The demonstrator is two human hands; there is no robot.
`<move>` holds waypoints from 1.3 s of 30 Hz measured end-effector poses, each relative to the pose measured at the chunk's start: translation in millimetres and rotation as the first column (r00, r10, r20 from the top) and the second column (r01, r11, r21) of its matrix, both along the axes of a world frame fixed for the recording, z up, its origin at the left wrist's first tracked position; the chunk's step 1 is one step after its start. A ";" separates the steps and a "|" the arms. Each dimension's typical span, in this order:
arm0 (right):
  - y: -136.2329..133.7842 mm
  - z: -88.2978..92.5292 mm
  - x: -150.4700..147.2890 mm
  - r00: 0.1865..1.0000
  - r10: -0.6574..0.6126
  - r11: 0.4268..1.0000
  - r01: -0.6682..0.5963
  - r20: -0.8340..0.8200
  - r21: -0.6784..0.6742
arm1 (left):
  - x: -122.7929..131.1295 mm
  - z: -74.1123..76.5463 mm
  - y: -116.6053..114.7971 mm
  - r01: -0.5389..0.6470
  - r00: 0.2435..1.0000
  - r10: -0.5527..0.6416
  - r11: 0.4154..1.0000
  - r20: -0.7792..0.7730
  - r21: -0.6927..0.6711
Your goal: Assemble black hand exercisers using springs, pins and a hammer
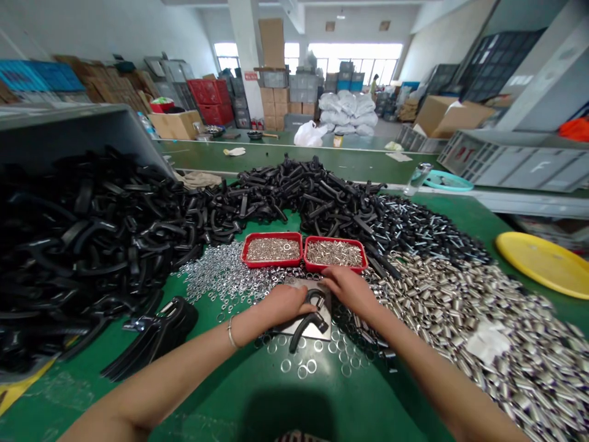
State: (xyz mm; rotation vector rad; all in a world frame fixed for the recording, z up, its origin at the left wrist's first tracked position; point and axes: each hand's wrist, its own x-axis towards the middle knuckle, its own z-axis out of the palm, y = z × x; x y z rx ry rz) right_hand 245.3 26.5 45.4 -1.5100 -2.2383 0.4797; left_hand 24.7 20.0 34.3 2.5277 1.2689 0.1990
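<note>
My left hand (289,303) is closed on a curved black handle (304,328), its thumb and fingers near the metal end. The handle lies over a flat metal plate (322,331). My right hand (348,288) is just right of the plate, by the front rim of the right red tray (367,261). Its fingers are bent and pressed together, and anything between them is too small or hidden to make out. Tiny metal pins (334,253) fill that tray. The left red tray (243,253) holds small metal pieces, with one ring on top.
Black handles (313,190) are heaped behind the trays and at left, where a grey crate (138,138) spills them. Metal sleeves (442,307) cover the right side. Loose rings (311,366) lie near me, shiny nuts (216,270) left of the trays. A yellow lid (543,261) sits far right.
</note>
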 end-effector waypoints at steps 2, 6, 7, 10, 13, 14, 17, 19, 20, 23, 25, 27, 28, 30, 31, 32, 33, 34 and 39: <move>26.8 5.8 13.3 0.993 -0.038 0.994 0.026 0.110 0.110 | 6.0 13.2 17.0 0.014 0.996 -0.005 0.995 -0.092 0.096; 66.8 5.0 18.9 0.932 -0.144 0.974 0.074 0.332 0.216 | 32.3 42.6 63.4 0.001 0.982 0.039 0.977 -0.184 0.213; 73.0 2.9 16.3 0.919 -0.149 0.972 0.069 0.366 0.223 | 40.6 45.8 75.9 0.014 0.977 0.036 0.973 -0.211 0.229; 83.6 -4.0 7.3 0.903 -0.140 0.973 0.050 0.405 0.226 | 61.7 41.4 106.0 0.028 0.964 0.035 0.972 -0.264 0.233; 86.5 -9.1 4.8 0.905 -0.124 0.974 0.033 0.407 0.224 | 69.9 26.6 118.1 0.010 0.961 0.050 0.976 -0.273 0.217; 86.8 -10.3 5.4 0.906 -0.119 0.974 0.027 0.407 0.224 | 69.7 22.2 118.7 0.006 0.961 0.055 0.976 -0.272 0.217; 87.7 -13.7 6.8 0.912 -0.095 0.974 0.002 0.400 0.228 | 65.9 14.4 116.0 -0.004 0.965 0.063 0.974 -0.256 0.226; 88.7 -15.7 6.2 0.916 -0.079 0.971 -0.019 0.392 0.240 | 64.3 12.7 113.9 -0.008 0.968 0.066 0.973 -0.243 0.232; 89.0 -16.3 5.7 0.919 -0.074 0.968 -0.027 0.387 0.249 | 64.4 12.3 113.3 -0.011 0.969 0.069 0.972 -0.237 0.234; 86.2 -15.2 6.0 0.923 -0.072 0.960 -0.038 0.378 0.277 | 66.4 11.0 112.6 -0.031 0.971 0.086 0.970 -0.223 0.241; 77.8 -11.2 9.4 0.951 -0.088 0.953 -0.007 0.298 0.303 | 66.6 9.6 112.2 -0.049 0.972 0.102 0.968 -0.211 0.246; 61.3 -6.6 15.1 0.991 -0.086 0.946 0.050 0.100 0.322 | 64.9 8.0 111.2 -0.066 0.975 0.116 0.965 -0.188 0.253; 49.9 -5.0 18.3 0.997 -0.073 0.946 0.077 -0.022 0.315 | 63.6 7.2 110.3 -0.075 0.977 0.122 0.964 -0.173 0.256; 22.2 -5.4 23.7 0.973 -0.043 0.964 0.100 -0.229 0.245 | 61.2 5.8 107.7 -0.099 0.980 0.140 0.959 -0.139 0.264; 7.1 -7.8 25.3 0.949 -0.049 0.979 0.108 -0.312 0.172 | 60.5 5.2 106.1 -0.115 0.981 0.152 0.956 -0.121 0.270; -7.9 -11.6 25.8 0.917 -0.078 0.991 0.115 -0.391 0.071 | 60.2 4.8 104.3 -0.131 0.981 0.165 0.952 -0.105 0.278; -21.8 -16.5 25.2 0.875 -0.132 0.991 0.122 -0.466 -0.050 | 60.4 4.7 102.5 -0.145 0.980 0.178 0.947 -0.090 0.286; -34.0 -22.1 23.4 0.829 -0.195 0.977 0.120 -0.524 -0.174 | 60.7 4.8 100.4 -0.155 0.979 0.186 0.943 -0.080 0.296; -58.0 -42.9 5.9 0.780 -0.340 0.920 0.159 -0.525 -0.359 | 54.8 7.7 82.6 -0.179 0.983 0.157 0.923 0.090 0.340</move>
